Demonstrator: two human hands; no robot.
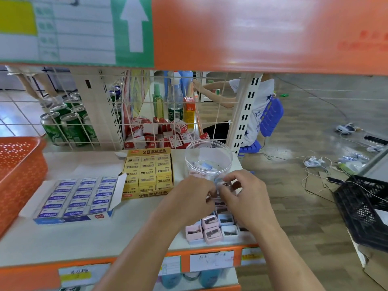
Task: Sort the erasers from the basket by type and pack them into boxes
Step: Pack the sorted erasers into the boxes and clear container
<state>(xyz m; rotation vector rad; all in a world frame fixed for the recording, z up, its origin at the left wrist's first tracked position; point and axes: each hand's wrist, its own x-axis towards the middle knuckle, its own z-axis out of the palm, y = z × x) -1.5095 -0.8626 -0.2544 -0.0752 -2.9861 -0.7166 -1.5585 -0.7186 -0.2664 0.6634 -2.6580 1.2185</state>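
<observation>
Worktop (105, 234): carries everything, centre of frame.
Basket (21, 175): orange, left edge; its contents are hidden.
Blue eraser box (77, 198): lower left, lid open, rows look full.
Yellow eraser box (148, 172): centre, also looks full.
Hands: left hand (189, 198) and right hand (245, 194) meet right of centre, fingers curled, pinching a small piece (223, 185), too blurred to name.
Jar (207, 160): clear, open, few items inside.
Loose pieces (212, 227): pink and blue, lower right, unpacked.
Progress: likely late; this last type remains.

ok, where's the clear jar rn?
Head view, right of centre: the clear jar stands on the white shelf, just right of the yellow 2B eraser box and behind the left hand and right hand.
</observation>
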